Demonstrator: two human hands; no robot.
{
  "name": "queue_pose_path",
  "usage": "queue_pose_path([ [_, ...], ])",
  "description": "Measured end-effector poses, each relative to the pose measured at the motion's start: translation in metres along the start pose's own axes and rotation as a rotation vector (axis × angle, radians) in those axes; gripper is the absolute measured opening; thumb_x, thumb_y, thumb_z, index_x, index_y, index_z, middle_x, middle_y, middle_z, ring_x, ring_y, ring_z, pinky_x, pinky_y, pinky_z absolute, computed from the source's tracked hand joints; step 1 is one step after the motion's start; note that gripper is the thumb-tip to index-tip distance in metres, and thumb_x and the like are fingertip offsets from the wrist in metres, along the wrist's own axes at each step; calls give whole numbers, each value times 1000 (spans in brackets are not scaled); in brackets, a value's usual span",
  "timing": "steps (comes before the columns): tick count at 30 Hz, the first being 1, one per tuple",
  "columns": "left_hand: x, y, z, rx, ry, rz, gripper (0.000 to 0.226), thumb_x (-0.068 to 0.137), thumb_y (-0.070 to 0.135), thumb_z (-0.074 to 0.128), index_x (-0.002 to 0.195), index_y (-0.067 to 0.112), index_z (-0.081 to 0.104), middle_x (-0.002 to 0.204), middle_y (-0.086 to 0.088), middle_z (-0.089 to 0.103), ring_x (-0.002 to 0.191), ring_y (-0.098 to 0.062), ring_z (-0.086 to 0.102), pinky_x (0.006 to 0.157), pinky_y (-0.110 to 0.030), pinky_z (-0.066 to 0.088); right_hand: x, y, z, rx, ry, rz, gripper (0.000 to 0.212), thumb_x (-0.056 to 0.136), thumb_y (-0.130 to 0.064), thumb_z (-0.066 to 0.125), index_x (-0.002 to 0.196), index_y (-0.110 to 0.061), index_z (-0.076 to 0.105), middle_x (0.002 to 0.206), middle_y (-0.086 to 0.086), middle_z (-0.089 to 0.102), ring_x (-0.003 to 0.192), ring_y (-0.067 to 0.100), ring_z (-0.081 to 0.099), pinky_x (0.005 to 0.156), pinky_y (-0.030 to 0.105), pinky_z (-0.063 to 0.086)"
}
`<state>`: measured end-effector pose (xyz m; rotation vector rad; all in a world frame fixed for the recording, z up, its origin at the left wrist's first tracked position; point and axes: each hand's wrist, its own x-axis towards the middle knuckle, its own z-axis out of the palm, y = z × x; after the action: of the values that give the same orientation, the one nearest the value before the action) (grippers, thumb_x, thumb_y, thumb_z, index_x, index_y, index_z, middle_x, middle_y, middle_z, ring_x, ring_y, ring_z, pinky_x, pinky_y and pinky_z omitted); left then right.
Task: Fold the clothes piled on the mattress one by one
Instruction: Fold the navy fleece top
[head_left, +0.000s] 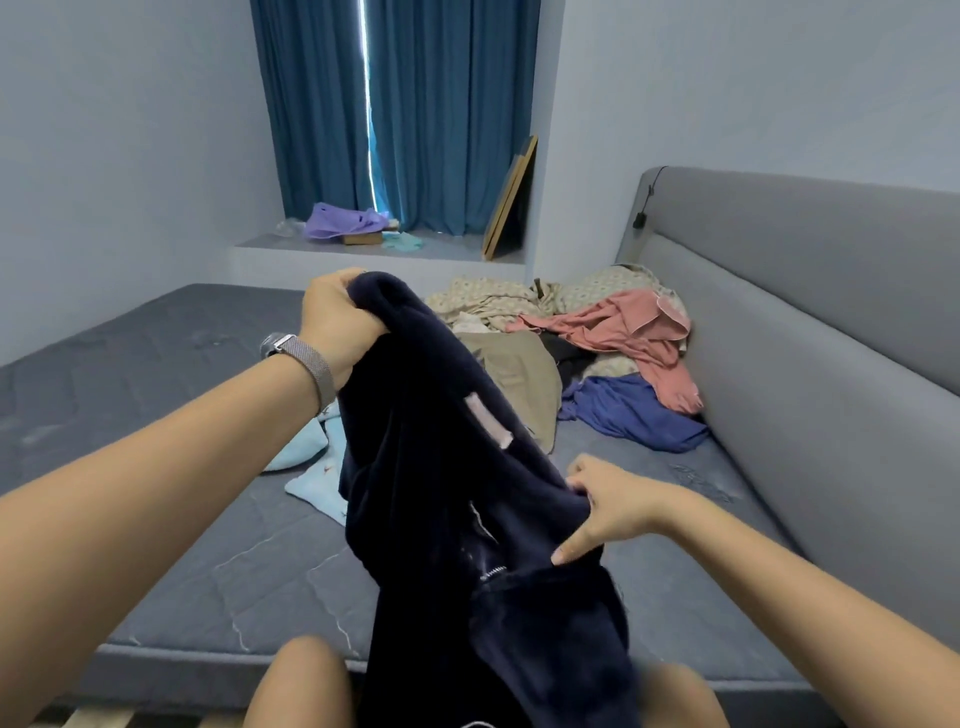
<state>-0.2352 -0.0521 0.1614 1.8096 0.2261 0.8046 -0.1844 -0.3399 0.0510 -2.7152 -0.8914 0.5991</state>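
Garment: a dark navy fleece garment (441, 467) is held up above the near part of the mattress, hanging down between the two arms toward the person's knees; a pale tag shows on it.
Left hand: the left hand (337, 322), raised high, has its fingers curled tight round the garment's upper end; a metal mesh watch (301, 364) sits on that wrist.
Right hand: the right hand (608, 506), lower and nearer, pinches a fold of the garment's edge between thumb and fingers.
Mattress: the grey quilted mattress (156, 415) lies bare of sheets, against a grey padded headboard (805, 312) on the right.
Light blue cloth: a light blue cloth (306, 467) lies on the mattress, partly hidden behind the navy garment.
Pile: the clothes pile (587, 353) sits by the headboard, with a khaki piece (519, 379), a pink garment (639, 332), a blue garment (634, 410) and patterned beige fabric (488, 296).
Window ledge: blue curtains (405, 114) hang above a ledge holding a purple bag (337, 221) and a leaning frame (511, 197).
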Motion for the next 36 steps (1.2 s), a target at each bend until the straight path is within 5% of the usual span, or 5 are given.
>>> queue_pose_path([
  [7, 22, 9, -72, 201, 312, -25, 25, 77, -3, 60, 90, 17, 65, 71, -2, 58, 72, -17, 56, 62, -25, 44, -23, 79, -60, 833, 1109, 102, 49, 92, -1, 59, 57, -17, 29, 47, -10, 55, 88, 20, 71, 65, 30, 42],
  [11, -10, 38, -54, 293, -5, 209, 28, 75, -13, 61, 75, 15, 62, 69, -1, 58, 68, -11, 53, 61, -20, 42, -12, 41, -50, 619, 744, -14, 25, 80, -10, 78, 91, -12, 56, 83, -7, 64, 87, 14, 64, 80, 26, 49],
  [18, -37, 71, -46, 274, -220, 408, 36, 74, -20, 60, 72, 16, 61, 69, 4, 62, 68, -4, 55, 69, -18, 46, 49, -67, 3, 605, 274, -311, 119, 66, -25, 90, 153, -35, 8, 149, -15, 24, 140, 7, 25, 113, 30, 28],
  [23, -29, 82, -84, 215, -150, 439, 4, 74, -7, 66, 75, -6, 62, 67, 6, 64, 70, 1, 56, 72, -19, 44, 64, -101, 3, 562, -129, -444, 58, 74, -17, 84, 124, -33, 59, 120, -10, 67, 112, 10, 62, 98, 30, 50],
  [36, 0, 55, -127, 1174, -446, 238, 33, 71, 49, 78, 87, 28, 58, 88, 4, 64, 83, -19, 58, 73, -27, 43, -11, -50, -149, 91, 775, -43, 42, 71, -30, 85, 102, -20, 58, 94, -1, 59, 90, 20, 55, 71, 25, 36],
])
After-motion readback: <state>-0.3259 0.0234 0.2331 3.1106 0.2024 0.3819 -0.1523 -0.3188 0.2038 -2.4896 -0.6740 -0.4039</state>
